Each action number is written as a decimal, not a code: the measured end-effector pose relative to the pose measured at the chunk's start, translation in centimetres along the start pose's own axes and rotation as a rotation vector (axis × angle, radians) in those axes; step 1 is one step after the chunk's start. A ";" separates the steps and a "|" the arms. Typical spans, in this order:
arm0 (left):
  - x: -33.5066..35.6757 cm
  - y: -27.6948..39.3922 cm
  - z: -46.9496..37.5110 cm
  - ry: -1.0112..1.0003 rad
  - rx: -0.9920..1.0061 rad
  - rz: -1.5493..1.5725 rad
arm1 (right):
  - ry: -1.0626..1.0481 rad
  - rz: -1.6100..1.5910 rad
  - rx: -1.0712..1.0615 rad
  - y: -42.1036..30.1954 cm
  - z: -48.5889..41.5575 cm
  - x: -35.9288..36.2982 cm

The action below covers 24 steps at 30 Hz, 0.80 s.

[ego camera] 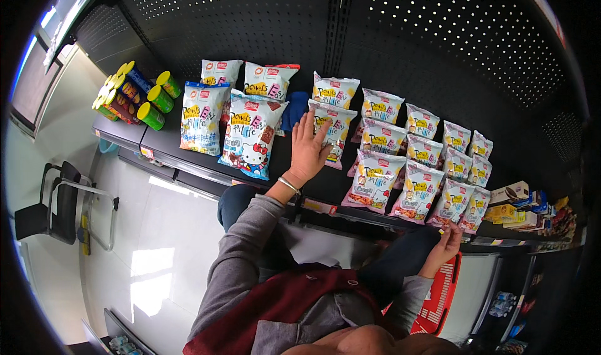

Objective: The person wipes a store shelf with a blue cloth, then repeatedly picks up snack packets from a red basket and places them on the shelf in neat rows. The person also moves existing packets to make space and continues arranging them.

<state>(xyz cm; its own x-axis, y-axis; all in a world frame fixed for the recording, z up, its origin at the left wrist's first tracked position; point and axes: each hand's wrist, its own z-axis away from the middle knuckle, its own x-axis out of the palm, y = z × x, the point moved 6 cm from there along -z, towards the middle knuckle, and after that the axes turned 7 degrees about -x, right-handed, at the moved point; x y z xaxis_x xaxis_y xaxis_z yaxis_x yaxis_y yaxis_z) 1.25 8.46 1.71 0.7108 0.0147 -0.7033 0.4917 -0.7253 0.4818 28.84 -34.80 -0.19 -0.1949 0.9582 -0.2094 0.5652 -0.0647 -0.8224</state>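
Note:
My left hand (307, 151) reaches over the shelf with its fingers spread, and its fingertips overlap the left side of a pink-and-white snack bag (337, 152). Behind that bag stands a similar snack bag (335, 91). A dark blue cloth-like item (295, 108) lies just beyond my left fingertips, partly hidden by bags. At the shelf's front edge my right hand (443, 249) has its fingers bent together by the bottom of a front-row snack bag (451, 202). A tiny pale yellow spot shows at those fingertips; whether they grip anything is unclear.
Upright snack bags (375, 179) fill rows to the right, beside cookie boxes (509, 193). Larger chip bags (249, 137) and snack canisters (150, 115) stand left. Below are a red shopping basket (443, 289) and a black chair (65, 205). Perforated black panels (263, 22) back the shelf.

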 end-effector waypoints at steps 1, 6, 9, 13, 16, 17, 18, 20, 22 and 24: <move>0.2 0.4 0.2 -0.013 0.019 -0.021 | 0.003 -0.001 -0.006 -0.1 0.0 0.1; 1.8 1.1 1.1 -0.086 0.048 -0.100 | 0.002 0.016 -0.008 -0.1 -0.1 0.2; 2.9 0.6 1.2 -0.144 0.016 -0.097 | -0.035 0.016 -0.013 -0.1 0.0 0.2; 3.0 0.5 1.3 -0.136 0.016 -0.116 | -0.024 -0.003 -0.016 -0.4 -0.3 0.2; 2.1 0.9 1.4 -0.088 0.052 -0.129 | 0.017 -0.036 -0.027 -1.2 -0.2 0.3; 1.8 1.1 1.5 -0.084 0.072 -0.124 | 0.054 -0.097 -0.050 -1.6 0.0 0.4; 1.3 1.4 1.5 -0.057 0.107 -0.147 | 0.045 -0.031 -0.047 -1.9 0.1 0.2; 0.1 1.6 2.0 -0.011 0.146 -0.144 | 0.083 0.033 -0.016 -2.3 1.1 0.0; -0.8 1.8 1.7 0.025 0.172 -0.117 | 0.127 0.086 0.023 -2.6 2.5 -0.9; -1.7 1.8 2.3 0.053 0.135 -0.061 | 0.164 0.139 -0.033 -3.2 4.1 -2.2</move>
<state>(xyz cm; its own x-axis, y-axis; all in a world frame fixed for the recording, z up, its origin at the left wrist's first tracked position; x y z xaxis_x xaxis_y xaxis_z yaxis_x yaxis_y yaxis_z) -0.20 5.56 2.62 0.7092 0.0950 -0.6986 0.4649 -0.8080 0.3620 24.18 -37.83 0.72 0.0181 0.9733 -0.2289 0.6038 -0.1932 -0.7733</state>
